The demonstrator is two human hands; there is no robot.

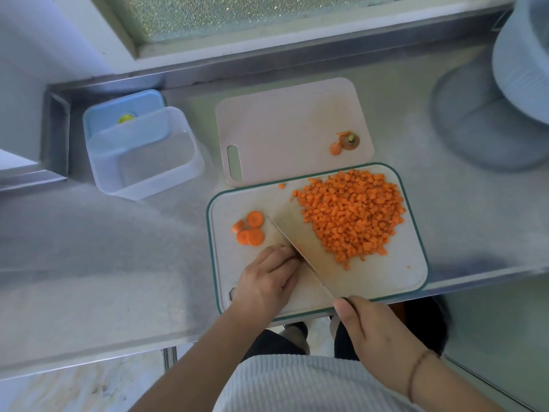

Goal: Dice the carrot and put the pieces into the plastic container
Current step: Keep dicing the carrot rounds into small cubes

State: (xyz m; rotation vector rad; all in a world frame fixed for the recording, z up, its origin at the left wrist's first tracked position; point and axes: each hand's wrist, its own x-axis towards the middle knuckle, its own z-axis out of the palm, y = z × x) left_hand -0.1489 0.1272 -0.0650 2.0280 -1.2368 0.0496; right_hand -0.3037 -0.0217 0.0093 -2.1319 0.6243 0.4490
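Observation:
A green-rimmed cutting board (234, 203) carries a big heap of diced carrot (353, 212) on its right half and several carrot slices (251, 231) at its left. My right hand (374, 328) grips the handle of a knife (300, 251), whose blade runs diagonally across the board. My left hand (267, 278) rests curled on the board against the blade's left side; what lies under its fingers is hidden. The clear plastic container (142, 156) stands empty at the left, apart from the board.
A second, beige cutting board (285, 129) lies behind with the carrot top and a scrap (346, 142) on it. A blue lid (118, 114) sits behind the container. A pale blue appliance (517, 72) stands at the far right. The counter's front edge is near my body.

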